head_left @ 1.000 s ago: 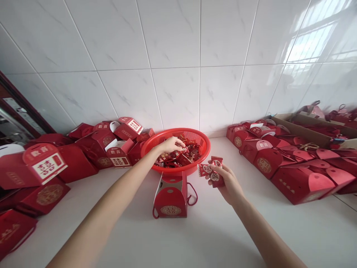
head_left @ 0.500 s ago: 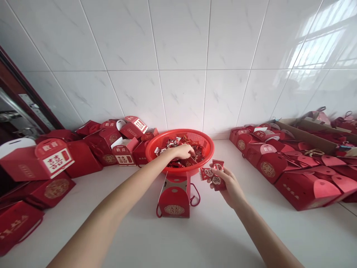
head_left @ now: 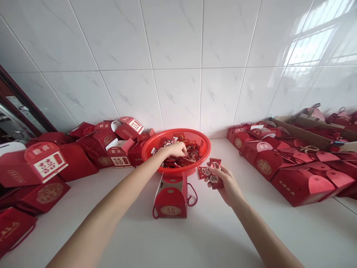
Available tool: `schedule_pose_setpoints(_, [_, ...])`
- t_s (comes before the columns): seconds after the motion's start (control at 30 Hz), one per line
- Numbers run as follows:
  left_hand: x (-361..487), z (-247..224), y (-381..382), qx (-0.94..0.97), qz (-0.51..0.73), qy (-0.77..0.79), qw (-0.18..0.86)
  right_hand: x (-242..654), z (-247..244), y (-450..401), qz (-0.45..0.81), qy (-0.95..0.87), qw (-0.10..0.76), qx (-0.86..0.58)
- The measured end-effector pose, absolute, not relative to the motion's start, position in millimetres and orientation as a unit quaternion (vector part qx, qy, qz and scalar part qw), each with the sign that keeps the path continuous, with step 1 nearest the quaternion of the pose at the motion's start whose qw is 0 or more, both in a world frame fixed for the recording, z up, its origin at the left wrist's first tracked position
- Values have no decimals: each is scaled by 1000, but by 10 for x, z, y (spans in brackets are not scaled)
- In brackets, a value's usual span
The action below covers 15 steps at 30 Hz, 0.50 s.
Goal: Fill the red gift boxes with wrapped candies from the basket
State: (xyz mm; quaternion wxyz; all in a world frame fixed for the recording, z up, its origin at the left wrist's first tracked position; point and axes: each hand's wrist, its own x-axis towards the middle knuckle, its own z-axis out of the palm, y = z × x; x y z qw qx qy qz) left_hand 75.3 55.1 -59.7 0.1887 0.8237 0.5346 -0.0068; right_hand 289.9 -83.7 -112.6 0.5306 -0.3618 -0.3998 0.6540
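Note:
A round red plastic basket [head_left: 205, 152] holds many small wrapped candies [head_left: 193, 152]. My left hand [head_left: 177, 149] reaches inside it, fingers bent together among the candies; what they pinch, if anything, is hidden. To the right of the basket, my right hand [head_left: 227, 182] holds several red candy packets [head_left: 214, 175] between thumb and fingers, one marked 520. In front of the basket stands a red gift box [head_left: 171, 201] with its top open and rope handles hanging at both sides.
Red gift boxes [head_left: 50, 162] are piled on the left. More red boxes [head_left: 298, 182] stand in rows on the right, beside a brown carton [head_left: 299, 130]. A tiled wall [head_left: 178, 93] rises behind the white counter [head_left: 156, 242].
The whole view has shifted slightly, so things appear a little further left. My left hand remains in the basket and my right hand still holds the packets.

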Motion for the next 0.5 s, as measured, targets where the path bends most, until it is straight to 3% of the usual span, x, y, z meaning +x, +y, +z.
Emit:
schedule_pose_setpoints(0.13, [664, -546, 492, 825, 32, 527, 203, 2894, -1119, -836, 653, -405, 526, -365])
schedule_pose_setpoints(0.3, [675, -602, 466, 829, -12, 499, 251, 2885, -1143, -839, 649, -409, 516, -381])
schedule_pose_setpoints(0.5, [750, -750, 504, 832, -19, 506, 227, 2878, -1149, -834, 646, -404, 517, -390])
